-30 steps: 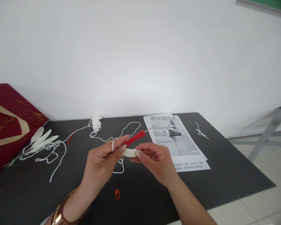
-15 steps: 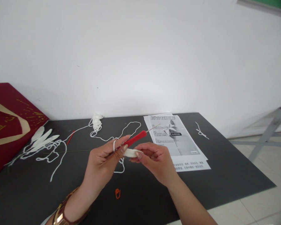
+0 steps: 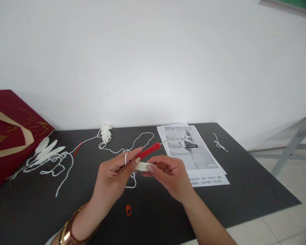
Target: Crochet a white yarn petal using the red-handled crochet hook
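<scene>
My left hand (image 3: 114,175) is closed on a red-handled crochet hook (image 3: 149,150) and on one end of a small white crocheted piece (image 3: 142,166). The hook's thin metal shaft points up and to the right, over the papers. A strand of white yarn (image 3: 125,158) loops round a left finger. My right hand (image 3: 169,175) pinches the other end of the crocheted piece between thumb and fingers. Below the hands, an orange stitch marker (image 3: 129,210) lies on the black table (image 3: 153,211).
Several white crocheted petals (image 3: 47,152) with trailing yarn lie at the left, before a dark red bag (image 3: 12,136). A red stick (image 3: 78,149) and a white yarn bundle (image 3: 106,132) are nearby. Printed sheets (image 3: 206,156) and a yarn scrap (image 3: 218,143) lie at right.
Both hands keep their hold on the crocheted piece. The left hand and the crochet hook have shifted very slightly to the right; the view has moved a little too.
</scene>
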Tool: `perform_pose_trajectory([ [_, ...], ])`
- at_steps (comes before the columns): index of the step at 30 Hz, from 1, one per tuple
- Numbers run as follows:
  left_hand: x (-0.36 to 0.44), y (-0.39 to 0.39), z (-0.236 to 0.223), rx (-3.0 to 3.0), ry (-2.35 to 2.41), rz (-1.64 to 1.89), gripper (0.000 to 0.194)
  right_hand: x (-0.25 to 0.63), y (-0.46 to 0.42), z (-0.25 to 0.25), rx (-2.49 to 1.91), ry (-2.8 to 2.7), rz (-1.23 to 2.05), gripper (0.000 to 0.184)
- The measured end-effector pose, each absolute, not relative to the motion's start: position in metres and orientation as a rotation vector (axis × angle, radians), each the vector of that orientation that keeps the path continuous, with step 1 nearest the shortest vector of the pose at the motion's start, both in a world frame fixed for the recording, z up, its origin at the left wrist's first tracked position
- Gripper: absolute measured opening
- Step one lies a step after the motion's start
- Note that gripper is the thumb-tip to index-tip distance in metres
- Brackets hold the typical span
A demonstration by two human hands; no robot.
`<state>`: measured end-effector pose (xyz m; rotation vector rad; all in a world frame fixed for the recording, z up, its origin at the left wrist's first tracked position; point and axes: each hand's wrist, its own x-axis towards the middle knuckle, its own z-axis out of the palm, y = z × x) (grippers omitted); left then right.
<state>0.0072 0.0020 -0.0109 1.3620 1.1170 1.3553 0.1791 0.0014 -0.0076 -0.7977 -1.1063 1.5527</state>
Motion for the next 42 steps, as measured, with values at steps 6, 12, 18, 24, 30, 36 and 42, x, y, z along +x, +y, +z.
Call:
perform_pose_trajectory([
  [6, 0.0085, 0.0023, -0.0090, 1.356, 1.112, 1.377, 0.025, 0.1784, -0.0002, -0.0083, -0.762, -1.083, 1.592, 0.009],
  [12, 0.0078, 0.0023, -0.0118, 1.387, 1.110, 1.378, 0.026, 0.1792, 0.0005, -0.0091, -0.742, -1.092, 1.590, 0.009],
  [18, 0.0074, 0.0027, -0.0138, 1.404, 1.122, 1.353, 0.025, 0.1784, 0.0020, -0.0083, -0.724, -1.089, 1.587, 0.008],
  [24, 0.0067, 0.0008, -0.0136, 1.393, 1.141, 1.350, 0.025, 0.1776, 0.0025, -0.0083, -0.740, -1.068, 1.605, 0.009],
  [30, 0.0094, 0.0017, -0.0130, 1.380, 1.140, 1.351, 0.025, 0.1775, 0.0021, -0.0078, -0.755, -1.079, 1.582, 0.008],
  [36, 0.0122, 0.0022, -0.0083, 1.382, 1.145, 1.357, 0.025, 0.1769, 0.0026, -0.0078, -0.747, -1.072, 1.596, 0.009],
  [42, 0.0128, 0.0016, -0.0056, 1.395, 1.137, 1.362, 0.026, 0.1766, 0.0032, -0.0077, -0.774, -1.078, 1.573, 0.012],
])
